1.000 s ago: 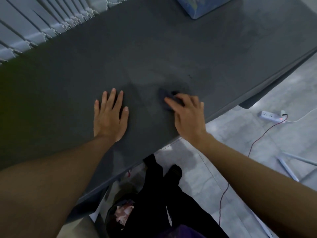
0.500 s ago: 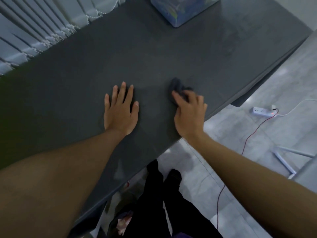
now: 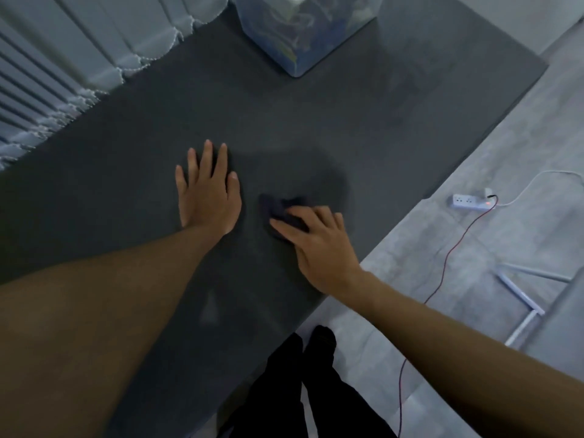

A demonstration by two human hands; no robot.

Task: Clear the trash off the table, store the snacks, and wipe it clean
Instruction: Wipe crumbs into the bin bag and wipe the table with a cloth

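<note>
A dark grey table point(image 3: 316, 115) fills most of the view. My left hand point(image 3: 207, 192) lies flat on it, palm down, fingers spread, holding nothing. My right hand point(image 3: 319, 245) presses a small crumpled dark cloth point(image 3: 278, 208) onto the tabletop near the front edge; most of the cloth shows beyond my fingertips. A darker damp patch point(image 3: 319, 172) spreads on the surface just beyond the cloth. A clear plastic bin point(image 3: 303, 30) with colourful packets inside stands at the table's far edge.
Vertical blinds point(image 3: 63, 58) hang along the table's left side. On the grey floor to the right lie a white power strip point(image 3: 467, 202), a thin red cable point(image 3: 448, 257) and white metal bars point(image 3: 521, 298). My dark-trousered legs point(image 3: 297, 387) stand below the table edge.
My right hand has slid the cloth left, closer to my left hand, leaving a damp patch. The view has tilted so that more of the bin shows. My left hand stays flat.
</note>
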